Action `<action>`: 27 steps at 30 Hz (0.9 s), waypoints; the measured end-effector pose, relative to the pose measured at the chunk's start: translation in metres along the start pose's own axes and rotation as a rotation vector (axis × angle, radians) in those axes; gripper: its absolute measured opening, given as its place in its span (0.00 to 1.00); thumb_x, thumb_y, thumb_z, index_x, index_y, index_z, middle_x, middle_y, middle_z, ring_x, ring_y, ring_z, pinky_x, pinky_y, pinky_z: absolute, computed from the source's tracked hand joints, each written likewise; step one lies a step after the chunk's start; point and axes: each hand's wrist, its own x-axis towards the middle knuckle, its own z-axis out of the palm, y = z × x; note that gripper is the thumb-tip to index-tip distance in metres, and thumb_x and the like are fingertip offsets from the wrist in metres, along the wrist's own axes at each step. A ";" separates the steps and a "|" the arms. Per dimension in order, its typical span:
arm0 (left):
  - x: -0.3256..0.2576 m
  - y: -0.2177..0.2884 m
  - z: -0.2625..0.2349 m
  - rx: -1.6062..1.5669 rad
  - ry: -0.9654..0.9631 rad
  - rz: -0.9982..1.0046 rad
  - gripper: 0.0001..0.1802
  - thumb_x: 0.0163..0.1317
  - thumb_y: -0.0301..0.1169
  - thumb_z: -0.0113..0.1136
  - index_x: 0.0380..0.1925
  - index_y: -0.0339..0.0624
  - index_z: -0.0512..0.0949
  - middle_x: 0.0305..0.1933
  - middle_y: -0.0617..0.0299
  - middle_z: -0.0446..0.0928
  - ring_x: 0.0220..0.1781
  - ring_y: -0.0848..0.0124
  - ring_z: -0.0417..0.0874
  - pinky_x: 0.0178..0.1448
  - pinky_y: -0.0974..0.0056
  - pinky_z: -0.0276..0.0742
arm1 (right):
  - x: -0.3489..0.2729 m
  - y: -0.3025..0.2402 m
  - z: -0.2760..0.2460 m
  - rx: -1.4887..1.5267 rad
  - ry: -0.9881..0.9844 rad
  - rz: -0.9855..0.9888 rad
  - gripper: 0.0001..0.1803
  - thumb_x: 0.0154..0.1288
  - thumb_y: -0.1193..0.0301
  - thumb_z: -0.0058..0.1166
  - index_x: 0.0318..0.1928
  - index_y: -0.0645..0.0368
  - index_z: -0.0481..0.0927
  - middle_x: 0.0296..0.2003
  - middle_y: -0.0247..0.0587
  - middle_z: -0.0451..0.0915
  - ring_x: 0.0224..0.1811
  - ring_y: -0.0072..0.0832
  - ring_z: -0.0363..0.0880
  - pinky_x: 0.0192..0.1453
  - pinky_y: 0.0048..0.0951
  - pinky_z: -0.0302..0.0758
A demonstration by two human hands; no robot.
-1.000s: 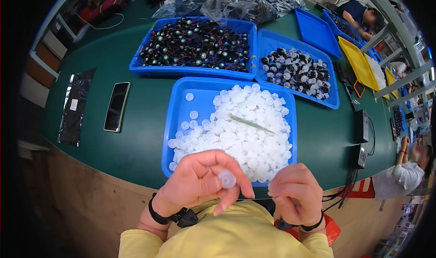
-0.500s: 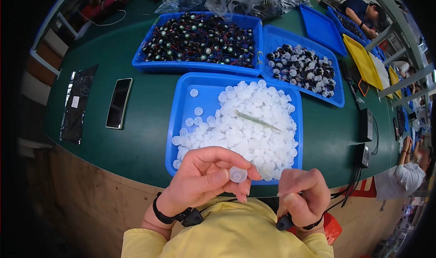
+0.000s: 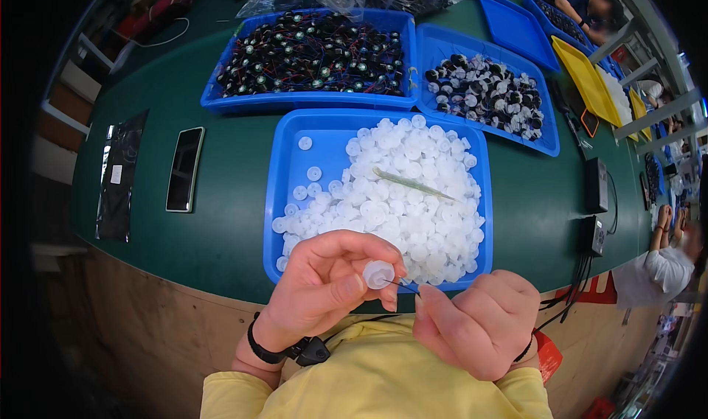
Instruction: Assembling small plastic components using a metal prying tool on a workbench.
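Observation:
My left hand (image 3: pixel 332 279) is closed in a pinch around a small translucent white plastic cap (image 3: pixel 378 274) in front of my body. A thin dark wire (image 3: pixel 400 286) runs from this cap toward my right hand (image 3: pixel 483 323), whose thumb and fingers are pressed together on its end. Whatever else sits inside the cap is hidden. Just beyond both hands lies a blue tray (image 3: pixel 274 176) heaped with similar white caps (image 3: pixel 420 198). On the heap rests a long thin pale-green strip (image 3: pixel 413 184).
Behind are a blue bin (image 3: pixel 210 98) of black wired parts and a blue tray (image 3: pixel 553 145) of black-and-white pieces. A phone (image 3: pixel 184 170) and a black plastic bag (image 3: pixel 122 176) lie left. Black boxes (image 3: pixel 596 187) with cables stand right. Other people work at far right.
My right hand has come left toward the cap, and the dark wire now shows between the hands. The cap in my left hand has tilted slightly. The view has shifted a little.

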 end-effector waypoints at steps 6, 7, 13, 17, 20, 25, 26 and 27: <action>-0.002 0.000 -0.003 0.011 0.017 -0.001 0.18 0.60 0.27 0.55 0.48 0.27 0.68 0.45 0.46 0.72 0.41 0.66 0.77 0.45 0.61 0.76 | 0.004 -0.002 -0.004 -0.064 -0.095 -0.043 0.10 0.34 0.76 0.54 0.24 0.63 0.78 0.15 0.26 0.61 0.14 0.16 0.58 0.16 0.18 0.47; -0.001 0.000 -0.003 0.015 0.022 -0.001 0.18 0.60 0.27 0.55 0.48 0.26 0.68 0.45 0.46 0.73 0.41 0.66 0.77 0.45 0.61 0.76 | 0.005 -0.002 -0.005 -0.081 -0.100 -0.050 0.10 0.34 0.75 0.54 0.24 0.63 0.78 0.15 0.26 0.60 0.14 0.16 0.57 0.17 0.18 0.46; -0.001 0.002 -0.002 0.030 0.041 0.007 0.19 0.59 0.27 0.56 0.47 0.26 0.68 0.44 0.47 0.73 0.40 0.66 0.77 0.44 0.62 0.76 | 0.010 -0.005 -0.003 -0.152 -0.143 -0.084 0.10 0.35 0.76 0.54 0.26 0.62 0.79 0.14 0.24 0.57 0.14 0.17 0.54 0.18 0.20 0.44; -0.001 0.001 -0.004 0.039 0.046 0.001 0.19 0.59 0.28 0.56 0.48 0.27 0.68 0.43 0.48 0.73 0.40 0.67 0.77 0.44 0.62 0.76 | 0.012 -0.007 -0.006 -0.138 -0.192 -0.069 0.14 0.37 0.78 0.56 0.31 0.60 0.81 0.13 0.23 0.53 0.14 0.17 0.53 0.18 0.21 0.46; -0.001 0.001 -0.005 0.049 0.051 0.001 0.19 0.59 0.28 0.57 0.47 0.27 0.69 0.43 0.49 0.74 0.40 0.67 0.77 0.44 0.63 0.75 | 0.012 -0.007 -0.005 -0.121 -0.196 -0.077 0.16 0.36 0.78 0.56 0.33 0.60 0.82 0.13 0.23 0.52 0.14 0.17 0.52 0.18 0.21 0.46; -0.002 0.002 -0.006 0.055 0.056 -0.004 0.19 0.58 0.28 0.57 0.47 0.26 0.69 0.42 0.49 0.74 0.39 0.67 0.77 0.44 0.63 0.75 | 0.013 -0.005 -0.004 -0.086 -0.200 -0.066 0.18 0.33 0.77 0.55 0.33 0.61 0.82 0.13 0.24 0.52 0.14 0.17 0.52 0.18 0.21 0.46; -0.002 0.002 -0.006 0.051 0.056 0.002 0.19 0.58 0.27 0.57 0.46 0.26 0.70 0.42 0.49 0.74 0.39 0.66 0.77 0.44 0.63 0.75 | 0.014 -0.005 -0.004 -0.084 -0.205 -0.065 0.18 0.32 0.77 0.55 0.33 0.61 0.83 0.13 0.24 0.52 0.14 0.17 0.52 0.18 0.21 0.46; -0.002 0.001 -0.007 0.047 0.055 0.008 0.19 0.58 0.27 0.57 0.46 0.26 0.70 0.42 0.49 0.74 0.39 0.66 0.77 0.44 0.63 0.75 | 0.014 -0.005 -0.005 -0.082 -0.210 -0.064 0.19 0.31 0.77 0.55 0.32 0.61 0.83 0.13 0.24 0.52 0.14 0.17 0.52 0.18 0.21 0.46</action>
